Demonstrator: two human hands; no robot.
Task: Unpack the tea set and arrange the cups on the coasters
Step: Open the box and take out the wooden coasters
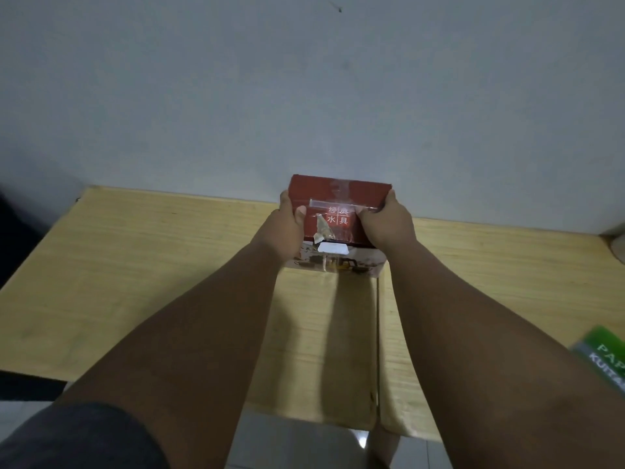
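Because the red box (pixel 340 211) sat far back on the wooden table (pixel 169 265), right by the wall (pixel 304 96), and I was reaching for it with both arms stretched out, I judged the main risk to be a clumsy pull — dragging or tipping it toward me with breakable cups presumably packed inside. Clear tape (pixel 338 202) still crossed the lid, with a crumpled, half-peeled bit (pixel 323 231) lower down, so yanking at a flap before the tape gave way could have jerked the whole box and rattled or spilled the contents. My grip being only at the two ends, a slip on the glossy cardboard seemed possible too. My left hand (pixel 291 221) was clamped on the box's left end, fingers wrapped around the side and the thumb lying across the lid. My right hand (pixel 385 220) held the right end the same way — fingers curled over the far edge, thumb pressed on top near the tape strip. Neither palm was open; both were closed firmly on the box. No cups or coasters showed yet, and a green packet (pixel 605 353) lay at the table's right edge, well apart.
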